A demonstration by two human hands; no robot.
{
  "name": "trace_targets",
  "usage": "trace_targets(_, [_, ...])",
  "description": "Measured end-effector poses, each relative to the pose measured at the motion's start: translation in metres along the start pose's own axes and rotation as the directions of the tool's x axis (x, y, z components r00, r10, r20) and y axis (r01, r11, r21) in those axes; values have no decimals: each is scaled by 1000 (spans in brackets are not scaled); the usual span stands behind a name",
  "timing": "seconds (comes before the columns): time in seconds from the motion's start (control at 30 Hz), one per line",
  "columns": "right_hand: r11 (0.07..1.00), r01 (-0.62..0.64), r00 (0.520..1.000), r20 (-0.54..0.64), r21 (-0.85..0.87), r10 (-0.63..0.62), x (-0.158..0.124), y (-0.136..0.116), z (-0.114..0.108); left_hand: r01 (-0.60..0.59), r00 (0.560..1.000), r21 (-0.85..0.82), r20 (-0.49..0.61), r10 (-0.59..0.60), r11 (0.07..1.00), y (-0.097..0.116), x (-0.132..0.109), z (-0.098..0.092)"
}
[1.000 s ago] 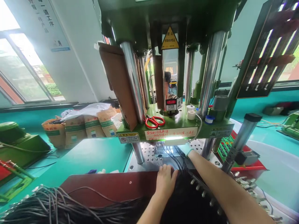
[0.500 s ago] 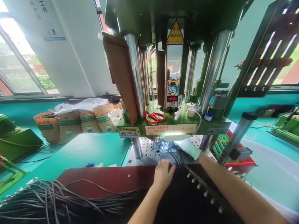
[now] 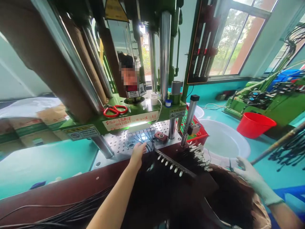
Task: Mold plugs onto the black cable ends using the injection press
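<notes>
My bare left hand (image 3: pixel 137 153) rests with fingers curled on the black cables (image 3: pixel 145 147) that run under the green press (image 3: pixel 124 119) onto its perforated metal plate (image 3: pixel 119 144). What the fingers hold is hard to see. My right hand (image 3: pixel 249 173), in a pale glove, hovers at the right over a dark bundle of cables (image 3: pixel 228 194), fingers loosely spread, holding nothing I can make out. A row of metal-tipped plugs (image 3: pixel 188 159) lies between the two hands.
Red scissors (image 3: pixel 115 110) and small tape rolls (image 3: pixel 154 99) sit on the press ledge. A white basin (image 3: pixel 224 141) and a red bucket (image 3: pixel 254 124) stand to the right. Paper sacks (image 3: pixel 35 127) are stacked at the left; a brown board (image 3: pixel 71 187) lies in front.
The view has swung right and closer to the press. My right hand has pulled out from under the press and moved far right over the cable bundle. My left hand stays on the cables.
</notes>
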State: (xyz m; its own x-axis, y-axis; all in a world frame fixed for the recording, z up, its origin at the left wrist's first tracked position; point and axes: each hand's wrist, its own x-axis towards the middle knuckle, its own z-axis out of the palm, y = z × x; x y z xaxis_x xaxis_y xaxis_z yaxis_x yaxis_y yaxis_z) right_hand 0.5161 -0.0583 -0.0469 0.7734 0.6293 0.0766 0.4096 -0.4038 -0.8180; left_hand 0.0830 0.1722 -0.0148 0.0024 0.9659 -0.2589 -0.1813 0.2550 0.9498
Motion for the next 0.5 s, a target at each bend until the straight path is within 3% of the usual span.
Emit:
trace_targets(0.07, [980,-66,995,-60,190,79,1,4,0,100,994,-111,47,-95,989,6,3,10])
trace_targets(0.13, [967,-47,997,-44,249,60,-4,-14,4,188,979,-206,115,-167,960,11,4,17])
trace_targets(0.23, [955,10,977,199,297,-72,-21,-75,23,280,946,-301,246,-209,912,15,2,20])
trace_targets(0.27, [953,58,932,326,298,-159,-29,-101,35,300,935,-321,285,-210,898,16,1,20])
trace_targets(0.3, [938,132,838,469,320,-278,-36,-129,51,315,926,-336,315,-210,887,16,0,19])
trace_targets(0.37, [887,292,583,668,358,-462,-50,-186,94,332,916,-362,346,-205,871,16,0,17])
trace_targets(0.4, [841,420,507,680,342,-530,-56,-214,119,330,914,-378,356,-193,865,16,0,16])
trace_targets(0.43, [790,550,477,675,271,-563,-59,-239,144,322,912,-393,372,-171,861,15,0,16])
trace_targets(0.5, [693,704,463,639,155,-614,-59,-282,190,296,904,-413,411,-114,861,15,1,14])
